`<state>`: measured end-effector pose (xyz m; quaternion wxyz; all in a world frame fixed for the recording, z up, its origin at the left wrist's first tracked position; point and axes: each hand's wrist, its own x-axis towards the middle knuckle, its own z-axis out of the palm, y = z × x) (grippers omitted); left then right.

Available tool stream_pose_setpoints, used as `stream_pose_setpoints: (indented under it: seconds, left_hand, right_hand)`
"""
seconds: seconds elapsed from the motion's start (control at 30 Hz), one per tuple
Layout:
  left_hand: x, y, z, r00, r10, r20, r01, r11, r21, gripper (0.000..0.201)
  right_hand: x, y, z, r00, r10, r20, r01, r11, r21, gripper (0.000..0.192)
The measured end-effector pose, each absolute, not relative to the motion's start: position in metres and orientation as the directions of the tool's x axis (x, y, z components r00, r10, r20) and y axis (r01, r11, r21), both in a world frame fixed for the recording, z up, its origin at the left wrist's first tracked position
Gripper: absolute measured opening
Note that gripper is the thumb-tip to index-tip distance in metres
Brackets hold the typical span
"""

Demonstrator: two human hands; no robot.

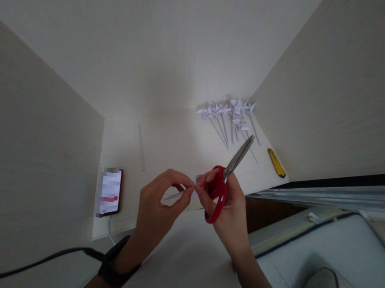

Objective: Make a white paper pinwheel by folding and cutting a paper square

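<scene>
My left hand (161, 200) pinches a small piece of white folded paper (173, 196) between thumb and forefinger. Right beside it, the fingertips of my right hand (233, 214) are closed on the same paper, thumb against forefinger. The red-handled scissors (238, 157) hang in my right hand, with the handle loops around the fingers and the blades together, pointing up and away to the right. Part of the paper is hidden behind my fingers. Beyond the hands, several white paper pinwheels (235, 108) on thin sticks lie in a cluster at the back right of the white surface.
A single thin white stick (141, 148) lies at the left. A phone (110, 192) with a cable rests near the left wall. At the right edge lies a yellow cutter (276, 163). White panels enclose the surface; a grey cushioned seat (326, 249) is at lower right.
</scene>
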<state>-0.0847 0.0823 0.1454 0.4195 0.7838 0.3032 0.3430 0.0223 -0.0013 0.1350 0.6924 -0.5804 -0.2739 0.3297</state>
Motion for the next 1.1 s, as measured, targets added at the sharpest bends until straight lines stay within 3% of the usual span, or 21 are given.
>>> stream_pose_setpoints:
  seconds: [0.17, 0.47, 0.7, 0.8, 0.93, 1.1]
  left_hand:
    - [-0.085, 0.079, 0.142, 0.568, 0.744, 0.351, 0.203, -0.541, 0.816, 0.014]
    - [-0.085, 0.076, 0.14, 0.523, 0.74, 0.422, 0.237, -0.602, 0.762, 0.015]
    - [-0.079, 0.075, 0.141, 0.549, 0.701, 0.455, 0.206, -0.641, 0.74, 0.016]
    - [-0.077, 0.075, 0.14, 0.55, 0.699, 0.457, 0.191, -0.638, 0.746, 0.016]
    - [-0.079, 0.075, 0.138, 0.542, 0.742, 0.395, 0.189, -0.566, 0.803, 0.014]
    - [-0.086, 0.075, 0.137, 0.571, 0.806, 0.157, 0.096, -0.256, 0.962, 0.012]
  right_hand:
    - [0.019, -0.003, 0.135, 0.677, 0.736, 0.012, -0.042, 0.054, -0.998, 0.026]
    - [0.019, 0.0, 0.134, 0.652, 0.758, 0.028, -0.025, 0.057, -0.998, 0.023]
    - [0.017, -0.002, 0.134, 0.718, 0.693, 0.069, 0.103, -0.008, -0.995, 0.024]
    - [0.015, -0.004, 0.133, 0.742, 0.668, 0.057, 0.081, -0.005, -0.997, 0.024]
    - [0.013, -0.007, 0.135, 0.731, 0.682, 0.012, -0.035, 0.055, -0.998, 0.023]
    - [0.021, -0.007, 0.146, 0.653, 0.753, -0.077, -0.238, 0.108, -0.965, 0.024]
